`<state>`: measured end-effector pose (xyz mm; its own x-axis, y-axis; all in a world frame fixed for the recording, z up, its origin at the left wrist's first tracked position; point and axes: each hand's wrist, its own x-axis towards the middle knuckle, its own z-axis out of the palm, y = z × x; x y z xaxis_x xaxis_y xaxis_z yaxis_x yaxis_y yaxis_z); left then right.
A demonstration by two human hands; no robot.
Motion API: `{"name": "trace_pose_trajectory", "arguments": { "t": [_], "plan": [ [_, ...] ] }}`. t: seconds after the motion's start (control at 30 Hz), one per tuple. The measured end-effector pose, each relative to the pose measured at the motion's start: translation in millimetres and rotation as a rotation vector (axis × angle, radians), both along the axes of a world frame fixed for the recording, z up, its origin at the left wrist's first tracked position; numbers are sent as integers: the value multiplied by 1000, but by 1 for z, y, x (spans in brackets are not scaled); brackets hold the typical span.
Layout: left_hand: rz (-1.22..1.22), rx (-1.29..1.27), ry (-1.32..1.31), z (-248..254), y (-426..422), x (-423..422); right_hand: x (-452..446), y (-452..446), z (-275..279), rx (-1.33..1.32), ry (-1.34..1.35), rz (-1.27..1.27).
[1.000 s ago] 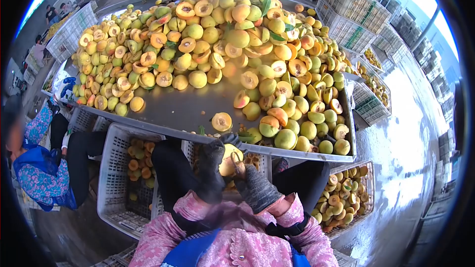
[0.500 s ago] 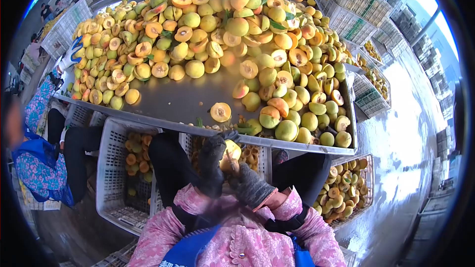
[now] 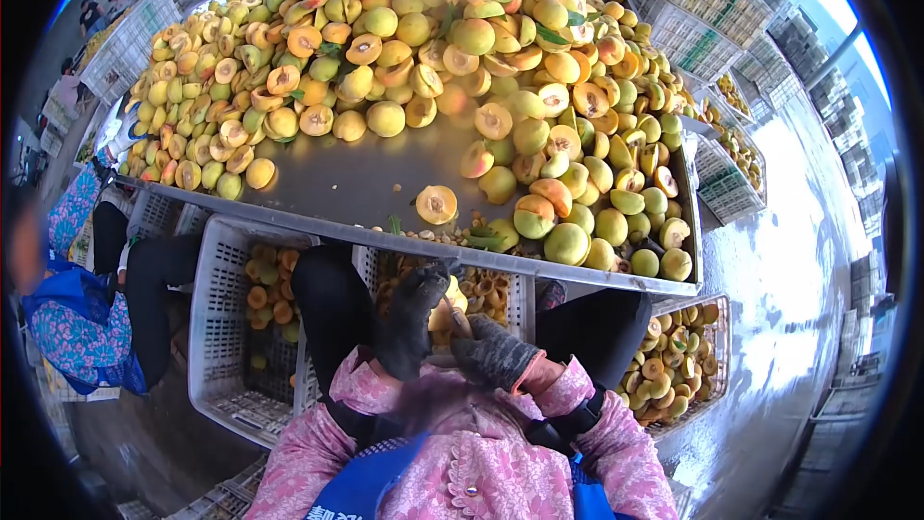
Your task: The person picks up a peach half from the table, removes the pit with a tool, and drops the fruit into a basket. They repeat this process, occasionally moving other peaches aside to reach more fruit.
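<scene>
Above my lap, my left hand (image 3: 412,313), in a dark glove, is closed around a yellow fruit (image 3: 449,310). My right hand (image 3: 489,351), in a grey knitted glove, grips a small tool (image 3: 460,320) whose tip is against the fruit. The tool's exact shape is hard to make out. Just beyond my hands, whole and halved fruits (image 3: 385,117) lie heaped on a metal table (image 3: 337,183). One halved fruit (image 3: 436,204) lies cut side up near the table's front edge. A crate of cut fruit (image 3: 486,294) is below my hands.
A partly filled crate (image 3: 217,327) stands left of my legs, and a fruit-filled crate (image 3: 717,376) stands at the right. A co-worker (image 3: 82,327) sits at the far left, one arm reaching to the table. Stacked crates (image 3: 698,0) rise at the back right.
The view has shifted slightly. My hands stay together around the fruit, with the tool at a slightly different angle. The co-worker's gloved hand reached onto the heap, then drew back toward the table's left edge.
</scene>
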<state>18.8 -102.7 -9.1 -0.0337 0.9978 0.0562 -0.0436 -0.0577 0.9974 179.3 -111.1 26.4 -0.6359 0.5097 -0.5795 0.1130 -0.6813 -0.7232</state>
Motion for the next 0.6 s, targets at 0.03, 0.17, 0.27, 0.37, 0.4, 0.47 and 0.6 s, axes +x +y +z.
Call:
{"name": "trace_pose_trajectory", "arguments": {
  "t": [0.03,0.17,0.27,0.37,0.4,0.47,0.6],
  "plan": [
    [33,-94,-69,9,-2,2,-1,-2,-10,256,-7,39],
    [127,-296,-295,20,-3,11,-12,-7,-19,676,-28,70],
    [106,-272,-333,21,-2,10,-12,-1,5,399,-87,117],
    [51,-238,-307,19,-2,4,-8,-1,5,293,-28,184],
    [32,-226,-294,18,-2,2,-11,-3,-4,376,-15,160],
    [-29,-244,-327,6,0,-4,-23,-9,-41,620,-26,64],
    [-54,-319,-369,5,-1,-6,-26,-15,-64,877,-17,-15]
  ]
}}
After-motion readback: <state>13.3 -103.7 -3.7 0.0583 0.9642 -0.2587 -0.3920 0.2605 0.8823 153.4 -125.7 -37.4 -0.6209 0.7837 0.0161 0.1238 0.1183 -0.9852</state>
